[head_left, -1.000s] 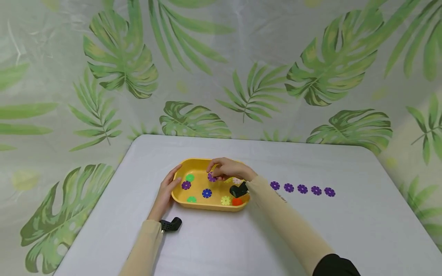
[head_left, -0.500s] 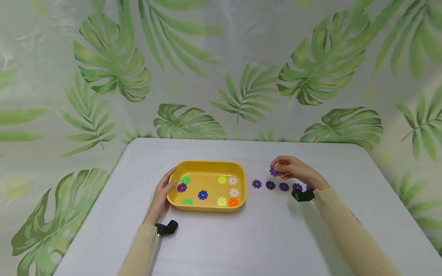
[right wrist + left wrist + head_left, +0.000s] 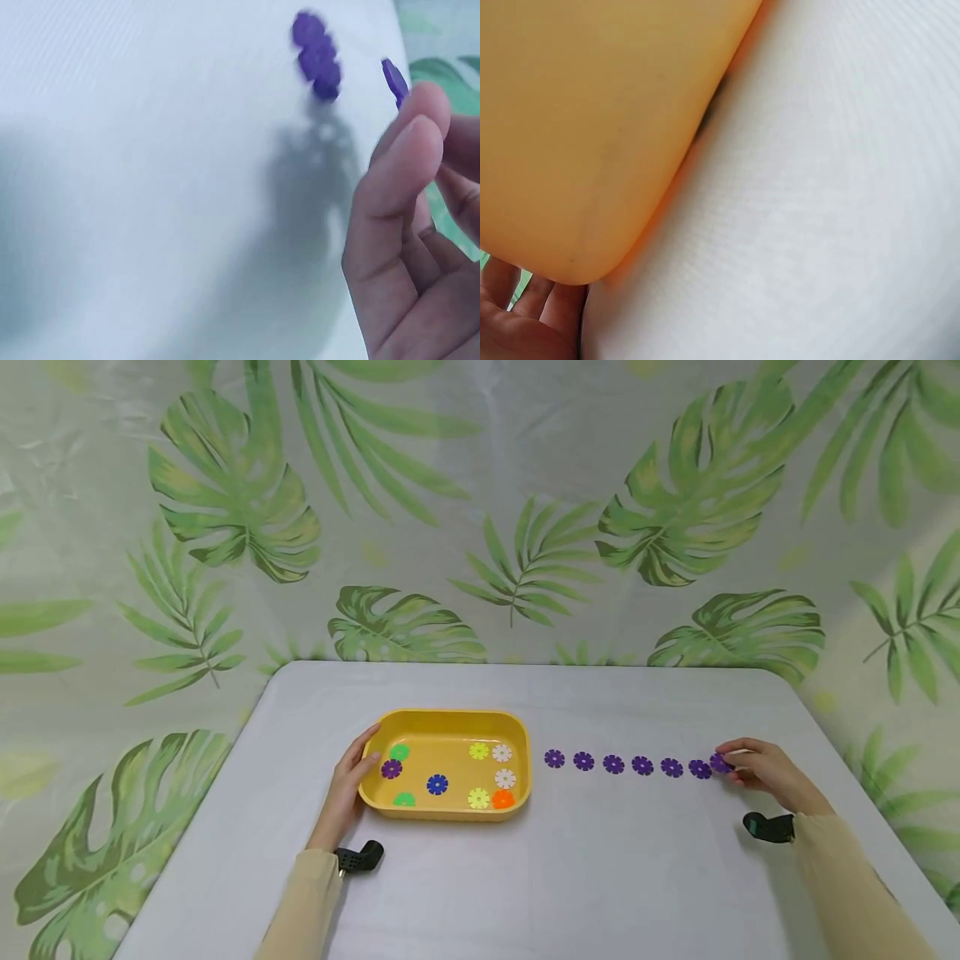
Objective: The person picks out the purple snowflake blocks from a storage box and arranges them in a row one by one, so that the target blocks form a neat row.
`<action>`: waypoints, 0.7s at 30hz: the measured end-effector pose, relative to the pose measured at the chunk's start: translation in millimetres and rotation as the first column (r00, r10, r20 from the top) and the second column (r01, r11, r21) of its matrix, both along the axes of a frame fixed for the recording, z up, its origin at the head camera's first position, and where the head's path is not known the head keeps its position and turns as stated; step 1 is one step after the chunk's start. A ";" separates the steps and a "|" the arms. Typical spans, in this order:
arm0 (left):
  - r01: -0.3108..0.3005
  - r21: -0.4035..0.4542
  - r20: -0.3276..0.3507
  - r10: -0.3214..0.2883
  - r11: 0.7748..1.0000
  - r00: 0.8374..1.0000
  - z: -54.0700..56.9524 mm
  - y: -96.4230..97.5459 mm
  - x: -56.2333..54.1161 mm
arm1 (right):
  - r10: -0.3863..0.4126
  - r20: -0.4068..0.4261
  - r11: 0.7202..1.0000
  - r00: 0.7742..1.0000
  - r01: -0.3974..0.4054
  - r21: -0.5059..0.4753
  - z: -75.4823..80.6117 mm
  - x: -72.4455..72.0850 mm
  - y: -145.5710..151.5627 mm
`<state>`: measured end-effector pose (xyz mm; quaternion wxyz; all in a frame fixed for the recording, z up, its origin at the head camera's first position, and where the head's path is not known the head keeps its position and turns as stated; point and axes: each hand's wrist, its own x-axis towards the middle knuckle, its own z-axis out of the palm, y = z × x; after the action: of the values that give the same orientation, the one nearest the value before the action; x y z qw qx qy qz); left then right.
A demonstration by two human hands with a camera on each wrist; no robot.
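My left hand [image 3: 349, 785] grips the left end of a yellow tray [image 3: 453, 815], thumb over the rim and fingers along the outside. In the left wrist view, its fingers show beside the tray's wall [image 3: 592, 150]. At the right end of a row of purple flower-shaped discs [image 3: 642, 766], my right hand [image 3: 765, 772] pinches another purple disc [image 3: 720, 763] between thumb and fingers. The right wrist view catches that disc [image 3: 394, 81] edge-on at the fingertips, raised above the table, with part of the row [image 3: 316, 56] beyond.
Inside the tray lie several loose discs: a purple one [image 3: 392, 768], a blue one [image 3: 437, 784], an orange one [image 3: 503, 799], and green, yellow and white ones. The white table [image 3: 600, 877] ends at a leaf-patterned backdrop [image 3: 405, 618].
My right hand has lifted a purple disc out of the tray and carried it right, over the row, to the row's far right end. The left hand has stayed on the tray.
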<state>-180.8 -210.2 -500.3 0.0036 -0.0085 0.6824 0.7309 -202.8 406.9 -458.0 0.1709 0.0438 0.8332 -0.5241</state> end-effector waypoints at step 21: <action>0.009 0.014 -0.009 -0.009 1.000 1.000 -1.6 -0.7 -0.5 | 0.081 -0.149 0.997 0.985 -0.078 0.028 18.5 -11.1 -82.5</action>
<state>-181.3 -210.9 -501.9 0.0036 -0.0021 0.6773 0.7357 -213.9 324.4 -439.5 0.1279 -0.0271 0.8505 -0.5094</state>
